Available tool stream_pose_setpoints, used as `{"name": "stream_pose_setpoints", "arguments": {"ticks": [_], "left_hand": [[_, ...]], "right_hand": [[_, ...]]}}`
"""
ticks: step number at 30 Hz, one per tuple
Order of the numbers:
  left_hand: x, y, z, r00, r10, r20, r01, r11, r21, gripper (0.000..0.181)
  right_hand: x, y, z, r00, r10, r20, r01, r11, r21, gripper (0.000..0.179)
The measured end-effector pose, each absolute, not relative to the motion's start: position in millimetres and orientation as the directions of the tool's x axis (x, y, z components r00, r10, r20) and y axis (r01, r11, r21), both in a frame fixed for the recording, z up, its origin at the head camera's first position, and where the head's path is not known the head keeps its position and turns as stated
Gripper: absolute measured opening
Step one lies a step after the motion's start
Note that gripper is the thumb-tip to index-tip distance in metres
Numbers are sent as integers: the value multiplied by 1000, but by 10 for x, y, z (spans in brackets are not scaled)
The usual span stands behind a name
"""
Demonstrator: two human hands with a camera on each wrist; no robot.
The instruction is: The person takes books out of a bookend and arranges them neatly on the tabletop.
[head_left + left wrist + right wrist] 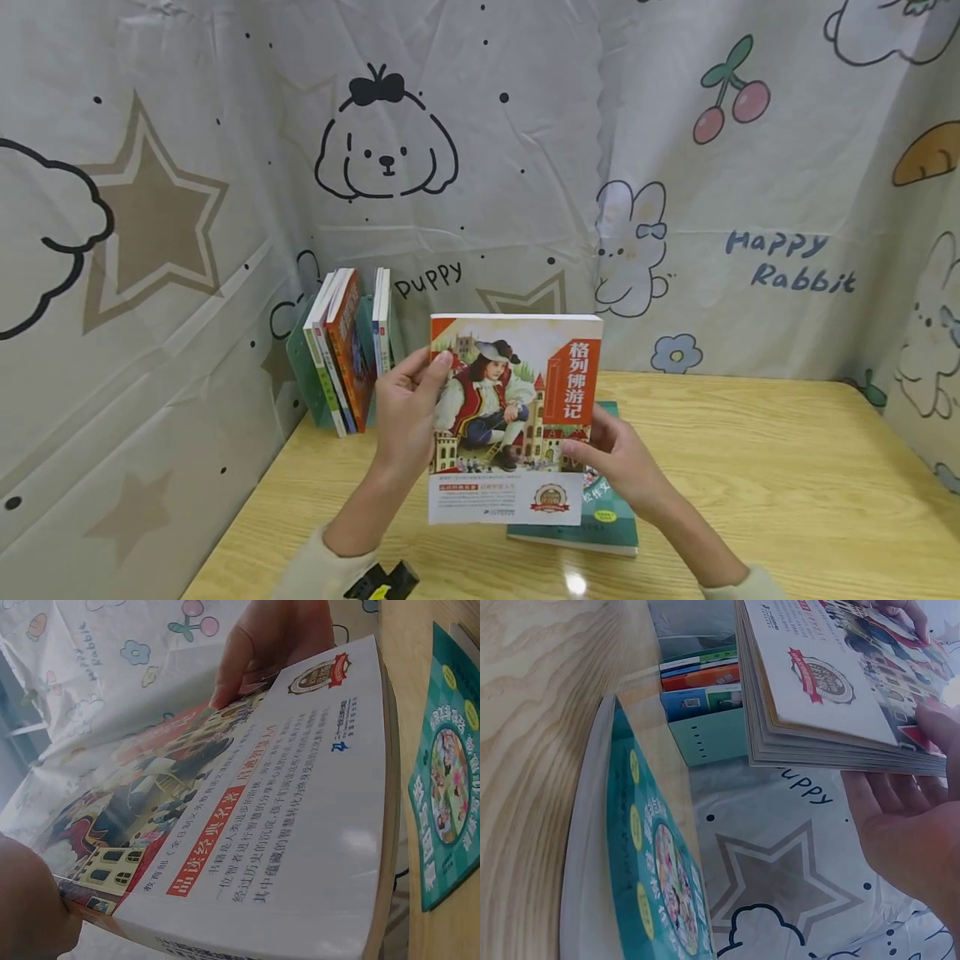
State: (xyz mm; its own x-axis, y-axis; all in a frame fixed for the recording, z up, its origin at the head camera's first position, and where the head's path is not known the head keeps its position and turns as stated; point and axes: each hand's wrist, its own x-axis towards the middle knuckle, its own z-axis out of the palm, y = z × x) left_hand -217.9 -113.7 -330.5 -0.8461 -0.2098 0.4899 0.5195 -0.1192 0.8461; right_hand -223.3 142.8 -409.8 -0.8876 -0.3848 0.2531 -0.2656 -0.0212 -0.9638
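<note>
A paperback book (487,408) with a seated figure in a plumed hat and a red title panel is held up, cover facing me. My left hand (411,404) grips its left edge, thumb on the cover. On the right edge my right hand (622,458) pinches it, thumb in front and fingers behind, as the right wrist view also shows. Below and partly hidden behind it, a green book (615,533) lies flat on the table. In the left wrist view the held book's white lower cover (322,810) is near the camera.
Several books (337,350) stand upright in a green bookend (303,367) at the table's back left. The wooden table (787,475) meets a printed cloth (525,167) hung at the back and sides.
</note>
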Motion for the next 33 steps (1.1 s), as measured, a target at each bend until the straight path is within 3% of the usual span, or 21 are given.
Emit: {"name": "stream_pose_setpoints", "arguments": {"ticks": [10, 21, 28, 33], "left_hand": [[-2313, -1017, -3487, -898, -165, 407, 434, -185, 882, 25], [-2455, -1041, -3668, -959, -80, 273, 281, -109, 954, 31], [-2540, -1157, -3740, -955, -2, 298, 298, -34, 954, 40], [-2608, -1313, -3761, -952, -44, 304, 302, 49, 952, 43]], "right_hand": [[-2226, 1504, -4230, -885, -366, 287, -285, -60, -957, 48], [-2223, 1621, -4366, -915, -315, 253, -239, -81, -968, 46], [-2244, 1697, -4387, -934, -305, 187, -167, -91, -982, 48], [-2284, 1784, -4412, -950, -277, 146, -130, -76, -989, 51]]}}
